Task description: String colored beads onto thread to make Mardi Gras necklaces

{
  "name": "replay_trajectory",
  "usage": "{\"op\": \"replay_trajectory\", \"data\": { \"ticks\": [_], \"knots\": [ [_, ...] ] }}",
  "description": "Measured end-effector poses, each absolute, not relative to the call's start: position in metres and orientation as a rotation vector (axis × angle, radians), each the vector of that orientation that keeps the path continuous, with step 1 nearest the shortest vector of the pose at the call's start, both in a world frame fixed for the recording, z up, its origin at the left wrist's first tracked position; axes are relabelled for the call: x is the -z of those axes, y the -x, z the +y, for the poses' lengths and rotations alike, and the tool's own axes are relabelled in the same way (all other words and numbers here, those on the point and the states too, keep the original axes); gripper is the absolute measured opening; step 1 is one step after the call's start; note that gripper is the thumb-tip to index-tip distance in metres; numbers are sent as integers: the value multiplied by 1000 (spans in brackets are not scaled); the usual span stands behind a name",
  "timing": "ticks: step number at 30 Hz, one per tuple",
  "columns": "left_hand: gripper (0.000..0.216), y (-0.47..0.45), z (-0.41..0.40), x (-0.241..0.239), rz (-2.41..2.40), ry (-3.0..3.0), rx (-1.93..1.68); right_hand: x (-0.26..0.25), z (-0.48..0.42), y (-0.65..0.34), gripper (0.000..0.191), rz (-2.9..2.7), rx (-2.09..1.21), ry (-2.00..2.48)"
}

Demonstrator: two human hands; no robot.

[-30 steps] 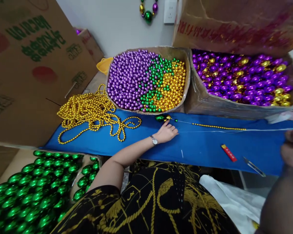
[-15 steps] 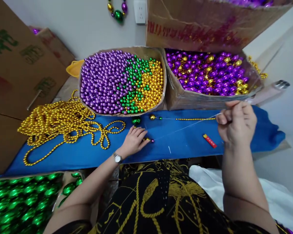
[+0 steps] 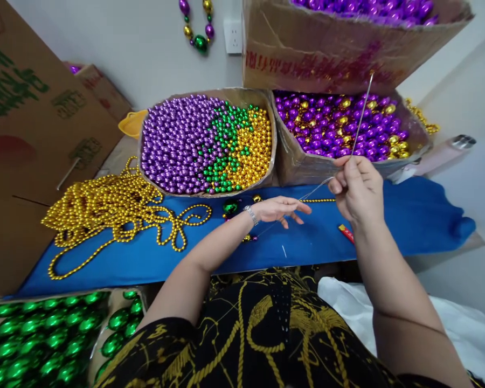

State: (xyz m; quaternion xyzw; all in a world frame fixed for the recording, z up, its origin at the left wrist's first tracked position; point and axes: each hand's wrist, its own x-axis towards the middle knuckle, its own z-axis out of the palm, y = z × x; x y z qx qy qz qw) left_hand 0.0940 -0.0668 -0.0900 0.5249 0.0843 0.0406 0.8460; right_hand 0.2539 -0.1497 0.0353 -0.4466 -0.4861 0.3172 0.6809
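My right hand [image 3: 359,187] pinches a long thin needle [image 3: 362,116] that points up toward the boxes. A pale thread [image 3: 317,187] runs from this hand down to the left, past my left hand [image 3: 281,210]. That left hand hovers over the blue cloth [image 3: 420,215], its fingers stretched out and apart, touching or close to the thread. Below its wrist lie small gold and purple beads [image 3: 249,237] with a thread leading off them. A larger green bead [image 3: 230,207] rests just left of the wrist. Behind the hands a fine gold bead strand [image 3: 317,201] crosses the cloth, partly hidden.
An open box [image 3: 273,161] of purple, green and gold beads stands behind the cloth. Beside it is a box [image 3: 307,164] of purple and gold beads. Gold bead strands [image 3: 101,210] are heaped at left. A red lighter-like object [image 3: 346,233] and a pink bottle [image 3: 440,158] are at right.
My left hand has left the beads on the cloth and moved right and up, fingers opening out. My right hand has shifted left, and the needle in it now shows upright.
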Motion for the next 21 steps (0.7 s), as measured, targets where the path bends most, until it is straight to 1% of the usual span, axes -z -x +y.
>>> {"op": "replay_trajectory", "data": {
  "ticks": [3, 9, 13, 16, 19, 21],
  "knots": [
    [41, -88, -67, 101, 152, -1045, -34, -29, -144, -259, 29, -1076, -713, 1018],
    [41, -83, -70, 110, 196, -939, -107, -18, -138, -265, 30, -1080, -701, 1040],
    [32, -87, -73, 110, 250, -924, -138, -16, -139, -265, 28, -1081, -701, 1049],
    [30, -90, -76, 111, 304, -913, -154, -17, -141, -262, 27, -1086, -693, 1049],
    [28, -92, -78, 112, 369, -943, -195, -19, -145, -261, 27, -1081, -662, 1059],
    [24, -91, -79, 113, 476, -1098, -232, -20, -148, -261, 26, -1095, -617, 1085]
  ]
}}
